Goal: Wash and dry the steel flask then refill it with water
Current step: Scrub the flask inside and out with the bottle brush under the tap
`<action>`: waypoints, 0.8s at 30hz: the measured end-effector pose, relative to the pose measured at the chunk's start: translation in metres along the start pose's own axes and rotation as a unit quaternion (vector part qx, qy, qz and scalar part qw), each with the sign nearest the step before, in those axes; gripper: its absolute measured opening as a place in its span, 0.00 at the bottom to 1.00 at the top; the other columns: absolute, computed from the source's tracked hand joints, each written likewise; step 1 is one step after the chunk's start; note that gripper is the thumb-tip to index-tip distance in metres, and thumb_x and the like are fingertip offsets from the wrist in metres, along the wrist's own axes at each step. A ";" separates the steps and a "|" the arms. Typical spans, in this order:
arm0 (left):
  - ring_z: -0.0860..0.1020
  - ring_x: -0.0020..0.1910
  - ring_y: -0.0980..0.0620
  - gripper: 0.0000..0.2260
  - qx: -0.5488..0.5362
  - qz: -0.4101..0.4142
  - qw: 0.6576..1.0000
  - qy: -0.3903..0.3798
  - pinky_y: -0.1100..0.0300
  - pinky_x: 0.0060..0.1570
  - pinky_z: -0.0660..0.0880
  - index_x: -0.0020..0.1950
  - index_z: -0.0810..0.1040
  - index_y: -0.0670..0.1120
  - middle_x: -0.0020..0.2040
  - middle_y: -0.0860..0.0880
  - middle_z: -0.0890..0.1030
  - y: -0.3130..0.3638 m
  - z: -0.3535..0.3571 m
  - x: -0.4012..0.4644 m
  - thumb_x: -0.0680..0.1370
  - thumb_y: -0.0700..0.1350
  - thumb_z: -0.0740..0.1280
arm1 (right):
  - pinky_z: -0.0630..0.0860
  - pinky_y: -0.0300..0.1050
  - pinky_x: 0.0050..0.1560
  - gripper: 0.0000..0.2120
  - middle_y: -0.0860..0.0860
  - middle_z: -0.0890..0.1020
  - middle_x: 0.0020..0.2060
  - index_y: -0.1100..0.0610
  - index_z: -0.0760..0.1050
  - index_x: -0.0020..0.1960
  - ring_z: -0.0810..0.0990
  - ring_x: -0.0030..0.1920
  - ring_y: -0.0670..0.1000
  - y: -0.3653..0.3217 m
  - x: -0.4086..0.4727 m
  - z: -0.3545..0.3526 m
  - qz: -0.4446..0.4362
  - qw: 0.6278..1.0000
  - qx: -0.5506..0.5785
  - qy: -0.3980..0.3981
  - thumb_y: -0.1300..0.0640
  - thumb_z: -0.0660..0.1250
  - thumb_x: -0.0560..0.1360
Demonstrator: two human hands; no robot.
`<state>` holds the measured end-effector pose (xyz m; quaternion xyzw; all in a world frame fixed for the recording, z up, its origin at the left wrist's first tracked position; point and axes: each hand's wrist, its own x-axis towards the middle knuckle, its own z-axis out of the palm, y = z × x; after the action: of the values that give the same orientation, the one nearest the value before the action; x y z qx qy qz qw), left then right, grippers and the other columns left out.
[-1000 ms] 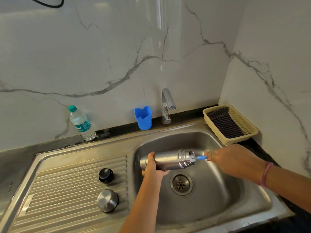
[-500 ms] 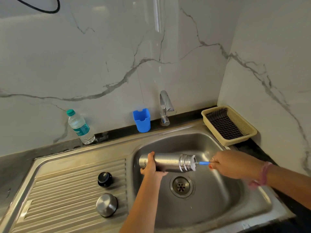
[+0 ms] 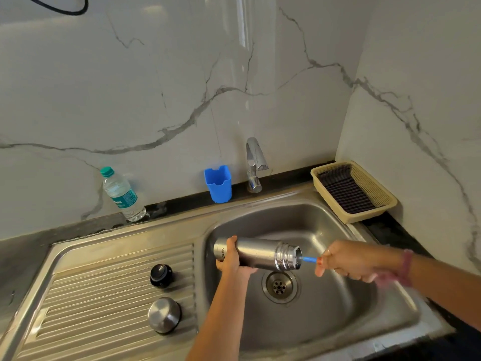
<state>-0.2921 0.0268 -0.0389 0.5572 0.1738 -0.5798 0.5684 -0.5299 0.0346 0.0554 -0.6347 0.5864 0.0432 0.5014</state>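
Note:
The steel flask (image 3: 263,254) lies on its side over the sink basin (image 3: 325,316), mouth pointing right. My left hand (image 3: 233,259) grips its body near the base. My right hand (image 3: 351,261) holds the blue handle of a bottle brush (image 3: 309,259), whose head is inside the flask's mouth and hidden. The flask's black inner stopper (image 3: 161,275) and its steel cup lid (image 3: 164,315) rest on the ribbed drainboard to the left.
A chrome tap (image 3: 256,162) stands behind the basin, with no water running. A blue holder (image 3: 218,183) sits left of it. A plastic water bottle (image 3: 121,195) leans against the wall. A beige basket (image 3: 364,201) holds a dark cloth at right.
My right hand has drawn back to the right, pulling more of the blue brush handle out of the flask. The flask's mouth has tilted slightly downward.

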 end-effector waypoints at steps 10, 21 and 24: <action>0.77 0.52 0.38 0.36 0.014 0.010 1.000 -0.004 0.40 0.30 0.76 0.73 0.64 0.53 0.62 0.41 0.76 -0.003 0.001 0.016 0.68 0.48 0.77 | 0.58 0.42 0.28 0.24 0.53 0.78 0.53 0.54 0.54 0.77 0.78 0.43 0.53 0.010 0.000 0.043 -0.132 0.793 -0.557 0.208 0.63 0.49 0.82; 0.77 0.58 0.36 0.29 -0.032 -0.010 0.993 -0.113 0.36 0.60 0.73 0.70 0.68 0.48 0.60 0.39 0.78 -0.009 -0.003 0.005 0.73 0.51 0.74 | 0.61 0.35 0.26 0.11 0.52 0.78 0.37 0.53 0.74 0.57 0.69 0.26 0.41 0.001 -0.011 0.033 -0.053 0.961 -0.260 0.072 0.53 0.54 0.83; 0.78 0.55 0.36 0.29 -0.026 -0.029 0.992 -0.119 0.35 0.62 0.72 0.67 0.69 0.47 0.57 0.38 0.79 -0.013 -0.001 0.002 0.71 0.50 0.77 | 0.66 0.45 0.38 0.24 0.56 0.79 0.54 0.56 0.53 0.77 0.80 0.46 0.54 0.004 -0.012 0.045 -0.134 0.803 -0.554 0.173 0.65 0.50 0.81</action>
<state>-0.3021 0.0303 -0.0465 0.4637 0.1362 -0.6539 0.5822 -0.5122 0.0746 0.0386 -0.8735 0.4489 0.1832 -0.0446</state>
